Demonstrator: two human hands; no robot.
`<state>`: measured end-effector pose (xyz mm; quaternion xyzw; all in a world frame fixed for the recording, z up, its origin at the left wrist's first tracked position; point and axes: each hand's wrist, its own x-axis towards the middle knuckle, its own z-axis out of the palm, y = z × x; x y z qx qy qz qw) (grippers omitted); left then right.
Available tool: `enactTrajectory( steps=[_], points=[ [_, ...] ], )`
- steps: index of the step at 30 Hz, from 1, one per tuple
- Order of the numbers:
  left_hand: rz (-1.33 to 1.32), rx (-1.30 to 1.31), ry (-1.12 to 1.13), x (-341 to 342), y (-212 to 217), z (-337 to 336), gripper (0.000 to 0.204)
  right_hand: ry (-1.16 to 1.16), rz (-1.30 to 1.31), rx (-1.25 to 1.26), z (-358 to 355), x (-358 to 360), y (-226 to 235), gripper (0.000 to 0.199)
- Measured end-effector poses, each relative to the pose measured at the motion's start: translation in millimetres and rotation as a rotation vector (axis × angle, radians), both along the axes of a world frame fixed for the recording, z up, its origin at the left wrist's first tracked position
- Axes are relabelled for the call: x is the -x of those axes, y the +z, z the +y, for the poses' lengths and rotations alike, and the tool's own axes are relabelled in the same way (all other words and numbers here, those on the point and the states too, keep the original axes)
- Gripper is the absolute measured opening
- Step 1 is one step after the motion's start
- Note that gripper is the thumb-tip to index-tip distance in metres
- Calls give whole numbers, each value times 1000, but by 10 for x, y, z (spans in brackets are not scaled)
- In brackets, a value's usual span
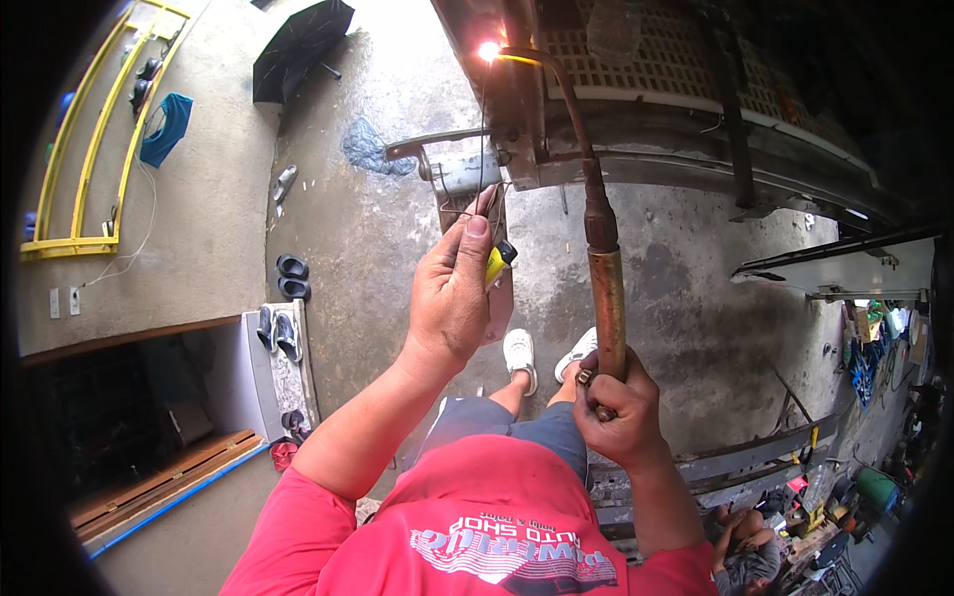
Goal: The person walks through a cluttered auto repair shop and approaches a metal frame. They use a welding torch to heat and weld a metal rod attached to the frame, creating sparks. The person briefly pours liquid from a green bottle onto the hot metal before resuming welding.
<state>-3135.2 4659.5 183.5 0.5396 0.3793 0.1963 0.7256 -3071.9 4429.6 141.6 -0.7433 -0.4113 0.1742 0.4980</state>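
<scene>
A gas welding torch (608, 298) with a brass-coloured handle stands upright in front of me, my right hand (626, 402) wrapped round its lower end beside the valve knobs. Its thin bent neck reaches up and left to a bright glowing spot (489, 50) on the edge of a dark metal vehicle frame (616, 159). Pinched in my left hand (447, 298) is a thin filler rod (483, 129), whose far end runs up to that glow. Bent wire shows at the fingertips. The same hand also holds a yellow lighter (499, 261) with a black top.
A metal bracket (467, 174) juts out below the frame. At left are a yellow rack (84, 129), a black umbrella (298, 50) and dark slippers (292, 276). Metal rails (696, 467) lie at right, near another person (747, 546) at lower right.
</scene>
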Motion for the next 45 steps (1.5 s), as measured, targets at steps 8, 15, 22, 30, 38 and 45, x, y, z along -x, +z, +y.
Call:
enactTrajectory(
  steps=[8,15,22,30,38,45],
  points=[
    [45,-62,-33,44,-123,37,53,-2,-2,1,-5,-12,8,19],
    [15,-132,-20,8,-89,1,55,-4,4,-12,10,-5,3,19],
    [45,-112,-17,-12,-15,-17,55,-9,0,-7,8,8,1,20],
    [68,-98,-14,35,-110,16,53,-5,-3,-4,5,16,7,20],
    [71,-112,-19,-7,-36,7,54,-1,-7,-18,-1,20,4,19],
    [82,-91,15,-85,94,-44,54,-6,6,-7,-3,25,-9,19]
  ],
)
